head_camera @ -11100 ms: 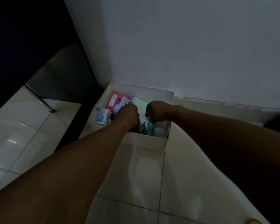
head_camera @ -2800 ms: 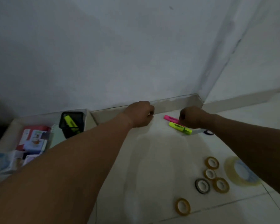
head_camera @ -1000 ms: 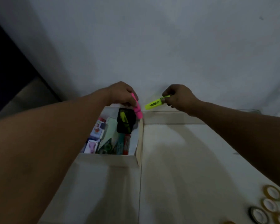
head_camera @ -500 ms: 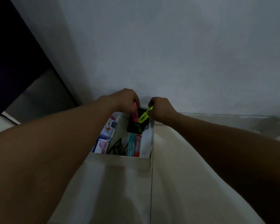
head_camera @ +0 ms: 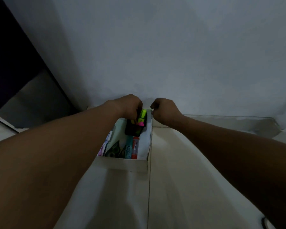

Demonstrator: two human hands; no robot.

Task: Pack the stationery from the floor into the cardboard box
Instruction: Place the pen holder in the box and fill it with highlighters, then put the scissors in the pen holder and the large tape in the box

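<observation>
left fingers (head_camera: 135,113) curled down into the black mesh pen cup (head_camera: 133,129), apparently pinching something at its rim; exact grip hidden by the knuckles. right fingers (head_camera: 153,107) curled in, holding nothing visible, hovering at the far right corner of the white cardboard box (head_camera: 124,164). half a second back both held markers above the cup: pink in the left hand (head_camera: 127,104), yellow-green in the right hand (head_camera: 163,111). now the neon yellow-green highlighter (head_camera: 142,115) stands in the cup, released, and the pink highlighter (head_camera: 141,124) sits lower in the same cup, only its cap end showing. so: both markers delivered, right already free, left probably just seating the pink one.

outward from there: cup stands at the far end of the box, against the right wall. nearer in the box, a teal tube (head_camera: 128,148) and a red-capped glue stick (head_camera: 135,149) lying side by side, dark scissors-like shape (head_camera: 115,149) left of them, pale green notebook (head_camera: 118,134) under the left forearm. box on the pale tiled floor (head_camera: 172,187), tight to the grey wall (head_camera: 155,55).

highlighter pair done by the look of it. tape rolls seen off to the right a moment ago out of view here, so likely still on the floor; next trip probably that way. dark frame, small details unreliable.
</observation>
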